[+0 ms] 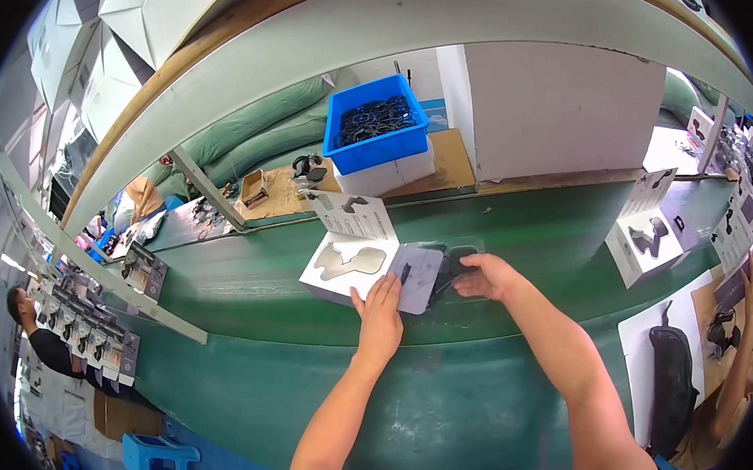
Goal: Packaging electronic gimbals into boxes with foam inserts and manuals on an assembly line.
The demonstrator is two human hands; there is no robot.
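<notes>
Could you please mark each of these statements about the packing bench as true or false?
1. The left hand rests on the open white box. True.
2. The blue bin sits on the floor. False: it stands on a white container at the back of the bench.
3. The right hand touches the clear plastic tray. True.
4. The conveyor belt is red. False: it is green.
5. A second open white box with a dark item inside stands to the right on the belt. True.
6. A grey card lies between the two hands. True.
</notes>
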